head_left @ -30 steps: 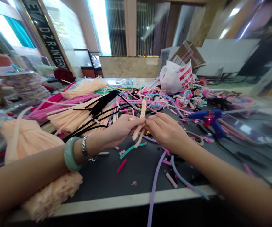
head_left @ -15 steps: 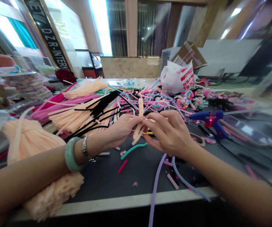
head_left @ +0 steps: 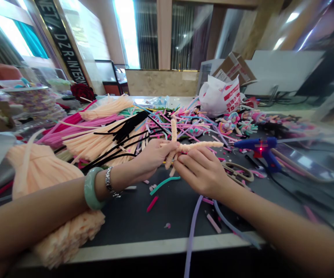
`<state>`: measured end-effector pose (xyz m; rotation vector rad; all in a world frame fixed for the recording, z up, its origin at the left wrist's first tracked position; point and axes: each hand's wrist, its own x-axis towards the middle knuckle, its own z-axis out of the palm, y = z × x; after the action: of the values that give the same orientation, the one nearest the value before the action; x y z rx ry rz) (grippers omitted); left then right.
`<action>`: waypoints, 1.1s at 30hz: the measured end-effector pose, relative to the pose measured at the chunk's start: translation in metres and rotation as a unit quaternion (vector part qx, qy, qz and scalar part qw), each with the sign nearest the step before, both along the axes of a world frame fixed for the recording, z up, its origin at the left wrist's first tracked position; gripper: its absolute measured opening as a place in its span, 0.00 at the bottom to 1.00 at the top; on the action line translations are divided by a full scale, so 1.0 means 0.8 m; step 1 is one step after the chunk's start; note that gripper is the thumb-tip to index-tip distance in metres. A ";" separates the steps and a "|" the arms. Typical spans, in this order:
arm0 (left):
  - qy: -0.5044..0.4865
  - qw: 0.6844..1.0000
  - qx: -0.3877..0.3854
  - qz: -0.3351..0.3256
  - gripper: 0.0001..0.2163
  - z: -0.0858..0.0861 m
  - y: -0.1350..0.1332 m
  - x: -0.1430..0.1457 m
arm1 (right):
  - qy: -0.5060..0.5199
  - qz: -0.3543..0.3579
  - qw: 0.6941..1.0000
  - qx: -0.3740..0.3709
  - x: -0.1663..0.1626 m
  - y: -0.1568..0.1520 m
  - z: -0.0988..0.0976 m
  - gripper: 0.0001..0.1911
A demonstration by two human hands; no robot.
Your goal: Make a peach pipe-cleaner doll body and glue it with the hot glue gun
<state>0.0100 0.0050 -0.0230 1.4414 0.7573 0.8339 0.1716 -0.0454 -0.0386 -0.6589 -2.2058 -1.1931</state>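
Observation:
Peach pipe cleaners (head_left: 201, 145), twisted together into a shape with several arms, are held over the middle of the table. One arm points up, another stretches right, and short ends hang below. My left hand (head_left: 155, 156) pinches the shape at its centre from the left. Just right of that, my right hand (head_left: 203, 170) has its fingers closed on the lower part; its fingertips are partly hidden. A short teal pipe cleaner (head_left: 164, 184) and a red piece (head_left: 152, 204) lie on the table beneath.
A blue glue gun (head_left: 259, 144) with a red light stands at right, beside scissors (head_left: 238, 172). Bundles of peach pipe cleaners (head_left: 42, 166) lie at left, black ones (head_left: 130, 127) behind. A white plastic bag (head_left: 220, 94) sits at the back. Lavender strands (head_left: 194, 231) overhang the table's front edge.
A twisted peach arm now extends to the right above my right hand. My right hand has lowered slightly and its fingers have curled in. My left hand keeps its pinch.

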 end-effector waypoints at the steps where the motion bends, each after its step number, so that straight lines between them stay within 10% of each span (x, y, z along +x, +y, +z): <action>1: 0.003 1.000 0.010 0.011 0.13 -0.001 0.001 0.000 | 0.008 0.004 1.000 -0.006 0.002 0.000 0.000 0.05; 33: 0.119 0.979 0.141 0.081 0.10 0.010 -0.005 0.001 | 0.181 0.104 0.975 -0.078 0.015 0.003 -0.003 0.11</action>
<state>0.0108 0.0007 -0.0152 1.7732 0.9778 0.9322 0.1833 -0.0431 -0.0410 -0.6332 -2.0100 -0.7337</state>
